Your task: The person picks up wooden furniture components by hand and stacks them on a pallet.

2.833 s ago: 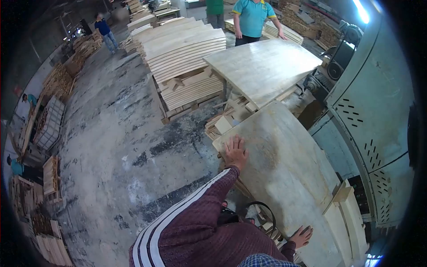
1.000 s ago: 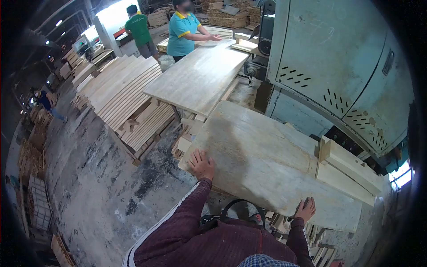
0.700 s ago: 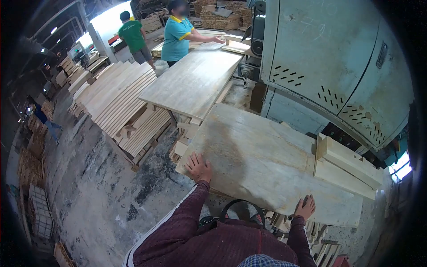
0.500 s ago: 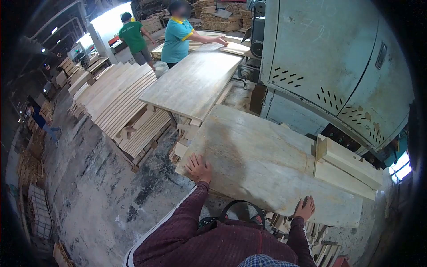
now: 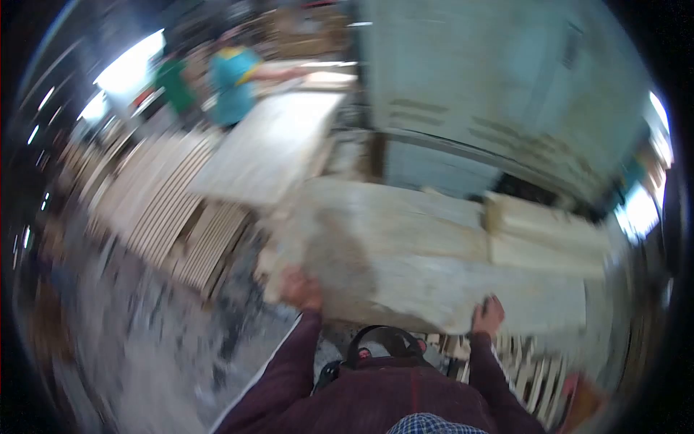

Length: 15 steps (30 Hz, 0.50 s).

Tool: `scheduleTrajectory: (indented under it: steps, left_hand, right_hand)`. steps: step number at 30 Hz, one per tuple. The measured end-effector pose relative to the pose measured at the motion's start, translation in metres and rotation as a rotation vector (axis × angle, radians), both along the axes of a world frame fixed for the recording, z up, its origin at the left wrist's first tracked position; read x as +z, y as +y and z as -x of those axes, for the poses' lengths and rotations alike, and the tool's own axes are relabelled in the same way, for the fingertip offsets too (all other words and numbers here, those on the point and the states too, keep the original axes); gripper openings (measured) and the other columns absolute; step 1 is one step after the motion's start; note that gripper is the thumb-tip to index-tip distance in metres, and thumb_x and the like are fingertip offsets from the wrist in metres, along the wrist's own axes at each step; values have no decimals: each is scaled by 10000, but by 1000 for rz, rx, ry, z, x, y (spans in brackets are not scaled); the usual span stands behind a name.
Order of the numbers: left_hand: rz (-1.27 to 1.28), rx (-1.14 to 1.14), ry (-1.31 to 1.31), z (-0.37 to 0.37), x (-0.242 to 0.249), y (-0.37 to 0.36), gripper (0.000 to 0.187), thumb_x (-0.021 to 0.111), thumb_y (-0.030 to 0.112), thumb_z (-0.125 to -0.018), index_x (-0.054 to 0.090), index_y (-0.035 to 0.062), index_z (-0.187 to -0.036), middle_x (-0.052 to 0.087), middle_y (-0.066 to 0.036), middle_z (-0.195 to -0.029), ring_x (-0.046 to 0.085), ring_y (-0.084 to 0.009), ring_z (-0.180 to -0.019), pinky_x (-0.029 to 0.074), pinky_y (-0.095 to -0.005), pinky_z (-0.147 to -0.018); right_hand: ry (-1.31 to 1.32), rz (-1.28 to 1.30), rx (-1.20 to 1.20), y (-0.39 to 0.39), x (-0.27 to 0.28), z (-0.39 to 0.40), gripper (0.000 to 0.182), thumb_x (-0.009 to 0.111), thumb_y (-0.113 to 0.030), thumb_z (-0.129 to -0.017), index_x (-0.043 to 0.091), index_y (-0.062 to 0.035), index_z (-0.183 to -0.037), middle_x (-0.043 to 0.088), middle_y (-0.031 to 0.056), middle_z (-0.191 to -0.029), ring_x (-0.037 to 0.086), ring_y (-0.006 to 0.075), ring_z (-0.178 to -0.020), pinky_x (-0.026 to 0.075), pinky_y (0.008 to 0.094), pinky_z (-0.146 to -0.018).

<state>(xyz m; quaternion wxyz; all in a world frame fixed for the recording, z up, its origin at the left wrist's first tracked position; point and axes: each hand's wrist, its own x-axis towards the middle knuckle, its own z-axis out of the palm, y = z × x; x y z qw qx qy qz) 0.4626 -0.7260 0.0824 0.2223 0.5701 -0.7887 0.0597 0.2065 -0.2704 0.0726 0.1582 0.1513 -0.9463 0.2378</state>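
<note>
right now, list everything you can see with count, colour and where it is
near board: 1, mottled pale grey-brown, centre
far board: 1, pale, beyond the near board
light wood pieces: count blurred, cream, near board's right part
stacked boards: many, pale wood, left
slats: several, pale, lower right
cabinet: 1, dull blue-green, upper right
floor: 1, grey with dark patches, left
co-workers: 2, green top and turquoise top, upper left
background clutter: too blurred to count
left hand: 1, bare, near board's left end
right hand: 1, bare, near board's front edge
sleeves: 2, maroon, bottom
</note>
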Motion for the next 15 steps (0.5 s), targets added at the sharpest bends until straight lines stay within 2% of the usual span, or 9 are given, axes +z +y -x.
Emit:
scheduleTrajectory:
  steps: [1, 2, 5, 6, 8, 9, 10, 12, 15]
  left_hand:
    - [53, -63, 47, -6, -33, -16, 609, 470, 484, -908, 385, 193, -1437, 358, -65, -1521, 299, -283, -1411, 229, -549, -1095]
    - [22, -77, 9, -4, -35, -24, 622, 421, 495, -929, 343, 178, -1458, 335, -66, -1534, 286, -278, -1419, 237, -540, -1095]
    - [-104, -69, -333, -19, -44, -46, 665, 276, 526, -991, 216, 133, -1524, 265, -70, -1572, 247, -264, -1443, 260, -512, -1096]
    - [-57, -95, -350, -20, -55, -58, 644, 300, 501, -993, 262, 105, -1499, 299, -103, -1547, 279, -281, -1424, 279, -502, -1096]
    - [41, -142, -386, -24, -76, -81, 605, 347, 450, -998, 354, 47, -1450, 367, -169, -1496, 341, -315, -1385, 317, -481, -1095]
    - [169, -72, -359, -22, -89, -90, 594, 349, 433, -1000, 369, 25, -1432, 374, -186, -1485, 355, -338, -1372, 324, -486, -1094]
    - [181, -133, -359, -7, -82, -80, 594, 349, 433, -1000, 369, 25, -1432, 374, -186, -1485, 355, -338, -1372, 324, -486, -1094]
    - [59, -160, -205, -13, -44, -46, 570, 357, 429, -993, 368, 111, -1466, 420, -182, -1447, 398, -346, -1327, 319, -611, -1042]
    - [204, -232, -321, -19, -31, -26, 577, 368, 461, -984, 416, 113, -1441, 427, -183, -1443, 388, -346, -1336, 296, -615, -1060]
  right_hand:
    - [6, 27, -7, -2, -6, 3, 438, 648, -233, -772, 574, -65, -1169, 536, 152, -1303, 463, 340, -1232, 285, 479, -1082]
    - [11, 40, -19, -4, -5, 3, 416, 650, -238, -758, 579, -62, -1129, 549, 155, -1271, 460, 341, -1233, 285, 490, -1077]
    - [14, 85, -31, -16, 17, -9, 369, 651, -255, -748, 581, -76, -1063, 561, 166, -1206, 475, 365, -1165, 331, 493, -1013]
    - [-22, 103, -56, -17, 13, -11, 334, 644, -284, -768, 583, -80, -1026, 552, 144, -1211, 466, 347, -1190, 325, 495, -1028]
    - [-61, 28, -109, -15, 15, -18, 373, 606, -337, -822, 571, -104, -1112, 526, 103, -1292, 437, 307, -1257, 301, 506, -1069]
    - [-43, 2, -113, -15, 11, -17, 393, 592, -358, -842, 563, -114, -1148, 514, 88, -1321, 425, 290, -1281, 287, 510, -1087]
    - [-64, -10, -123, -14, 15, -17, 406, 581, -374, -855, 554, -124, -1174, 502, 73, -1342, 412, 276, -1299, 275, 509, -1099]
    - [-95, -18, -142, -13, 16, -17, 420, 571, -390, -868, 546, -134, -1200, 491, 58, -1362, 399, 262, -1316, 262, 508, -1112]
    - [-57, -8, -131, -10, 13, -22, 418, 570, -395, -871, 547, -138, -1199, 494, 55, -1354, 404, 257, -1310, 269, 504, -1108]
